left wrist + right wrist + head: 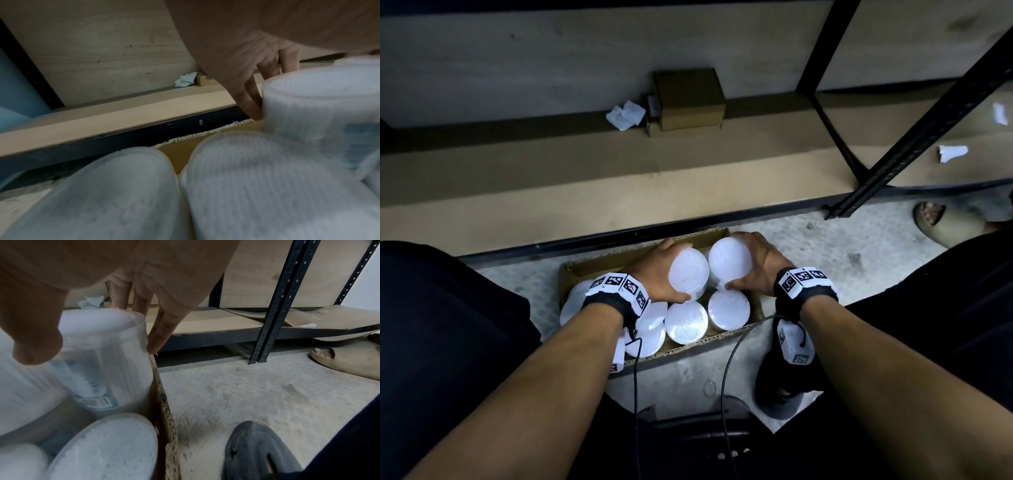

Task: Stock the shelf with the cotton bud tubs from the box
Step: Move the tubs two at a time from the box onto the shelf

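Observation:
An open cardboard box [571, 270] sits on the floor between my knees, holding several round white cotton bud tubs [686, 322]. My left hand [659, 270] grips one tub [689, 275] around its side, raised above the others. Beside it, my right hand [755, 262] grips a second tub [730, 262], thumb near me and fingers on the far side. The right wrist view shows that clear tub [107, 363] with a barcode label, lifted at the box's right wall [168, 426]. In the left wrist view, fingers [248, 100] press the left tub [320, 110]. The low wooden shelf [585, 178] lies just beyond the box.
On the shelf stand a small brown carton [690, 99] and crumpled white paper [625, 114]. Black metal shelf posts [914, 137] rise at the right. A tan sandal [948, 222] and a black shoe [784, 383] lie on the concrete floor. Cables [726, 370] hang from both wrists.

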Available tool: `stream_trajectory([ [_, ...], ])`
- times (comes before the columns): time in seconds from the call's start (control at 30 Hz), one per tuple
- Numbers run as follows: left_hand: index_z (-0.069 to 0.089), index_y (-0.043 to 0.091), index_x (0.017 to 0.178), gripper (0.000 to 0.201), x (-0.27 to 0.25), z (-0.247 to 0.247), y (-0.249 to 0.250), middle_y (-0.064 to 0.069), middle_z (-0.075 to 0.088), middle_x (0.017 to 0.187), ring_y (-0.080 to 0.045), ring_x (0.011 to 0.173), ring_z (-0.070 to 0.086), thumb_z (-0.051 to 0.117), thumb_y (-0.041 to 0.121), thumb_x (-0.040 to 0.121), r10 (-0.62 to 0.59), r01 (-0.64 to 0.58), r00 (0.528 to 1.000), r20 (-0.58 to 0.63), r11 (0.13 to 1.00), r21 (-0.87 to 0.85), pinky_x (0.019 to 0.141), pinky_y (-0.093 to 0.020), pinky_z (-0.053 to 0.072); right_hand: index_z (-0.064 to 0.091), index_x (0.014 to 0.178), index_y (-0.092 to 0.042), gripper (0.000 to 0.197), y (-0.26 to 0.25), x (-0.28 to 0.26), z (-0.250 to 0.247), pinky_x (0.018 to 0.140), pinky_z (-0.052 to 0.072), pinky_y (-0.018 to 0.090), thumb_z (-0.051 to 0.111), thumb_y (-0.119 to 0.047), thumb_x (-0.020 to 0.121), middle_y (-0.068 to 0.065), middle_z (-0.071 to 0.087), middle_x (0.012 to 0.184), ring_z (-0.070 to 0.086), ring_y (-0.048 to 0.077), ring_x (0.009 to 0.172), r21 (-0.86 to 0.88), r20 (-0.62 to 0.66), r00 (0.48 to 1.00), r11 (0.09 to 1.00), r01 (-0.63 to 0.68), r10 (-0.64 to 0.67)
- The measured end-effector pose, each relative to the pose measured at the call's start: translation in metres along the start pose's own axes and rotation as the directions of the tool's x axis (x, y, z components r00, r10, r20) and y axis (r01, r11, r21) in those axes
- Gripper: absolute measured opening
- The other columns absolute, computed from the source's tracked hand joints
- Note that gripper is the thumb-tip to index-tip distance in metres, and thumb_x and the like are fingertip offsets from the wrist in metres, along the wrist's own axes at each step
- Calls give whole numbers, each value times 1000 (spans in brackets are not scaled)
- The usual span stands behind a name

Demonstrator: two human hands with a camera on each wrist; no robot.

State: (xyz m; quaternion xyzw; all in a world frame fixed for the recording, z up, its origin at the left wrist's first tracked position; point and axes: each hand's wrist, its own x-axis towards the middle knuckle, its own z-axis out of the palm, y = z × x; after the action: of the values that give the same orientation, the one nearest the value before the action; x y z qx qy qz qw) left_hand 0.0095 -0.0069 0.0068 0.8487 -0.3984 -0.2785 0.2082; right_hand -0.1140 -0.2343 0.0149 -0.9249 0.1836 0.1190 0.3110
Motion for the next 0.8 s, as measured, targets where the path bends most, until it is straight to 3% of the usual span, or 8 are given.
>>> stream_trajectory([
  [0.1,31,22,149,108,-1,-12,4,1,36,139,-20,127,42,89,42,59,11,-11,999,-43,1000,-4,104,-32,40,35,145,-30,108,-9,-2,-10,109,38,40,90,-46,53,1,37,145,42,25,132,-1,-25,1000,1000,19,-19],
  [0.23,31,24,149,108,-1,-33,12,5,36,139,-16,127,41,88,44,60,14,-14,998,-60,1000,4,104,-28,37,35,145,-28,106,-23,-6,-27,110,36,36,89,-46,55,3,38,144,42,24,131,-29,-54,997,998,54,-56],
  [0.4,37,30,143,101,-7,-75,33,10,39,134,-14,124,43,84,50,56,68,-68,988,-141,998,6,104,-33,41,40,141,-27,103,-44,-11,-65,102,40,27,92,-37,53,2,43,133,47,19,122,11,-144,985,995,101,-99],
  [0.5,38,29,143,98,-12,-104,50,11,39,134,-13,123,43,82,51,58,112,-111,974,-197,994,16,103,-31,40,41,139,-29,102,-59,-17,-95,104,42,34,92,-41,51,-1,43,132,47,20,122,4,-190,972,990,140,-137],
  [0.57,38,28,144,98,-20,-123,63,12,40,132,-11,121,44,82,51,60,151,-149,961,-232,988,25,100,-28,40,41,140,-31,104,-70,-25,-118,105,43,37,89,-49,49,-2,43,133,47,20,122,-21,-214,960,983,180,-180],
  [0.7,41,32,143,96,-37,-167,92,19,41,128,-5,117,46,81,55,59,228,-219,923,-311,974,66,98,-26,43,42,138,-32,96,-101,-47,-169,98,38,24,90,-46,56,-6,45,125,47,11,113,-105,-233,935,962,251,-269],
  [0.8,42,37,141,94,-54,-203,116,20,42,128,-2,117,47,76,62,58,304,-265,888,-346,952,154,98,-23,41,44,137,-35,94,-121,-65,-204,101,38,23,90,-49,55,-6,48,127,49,11,116,-135,-275,898,938,319,-345],
])
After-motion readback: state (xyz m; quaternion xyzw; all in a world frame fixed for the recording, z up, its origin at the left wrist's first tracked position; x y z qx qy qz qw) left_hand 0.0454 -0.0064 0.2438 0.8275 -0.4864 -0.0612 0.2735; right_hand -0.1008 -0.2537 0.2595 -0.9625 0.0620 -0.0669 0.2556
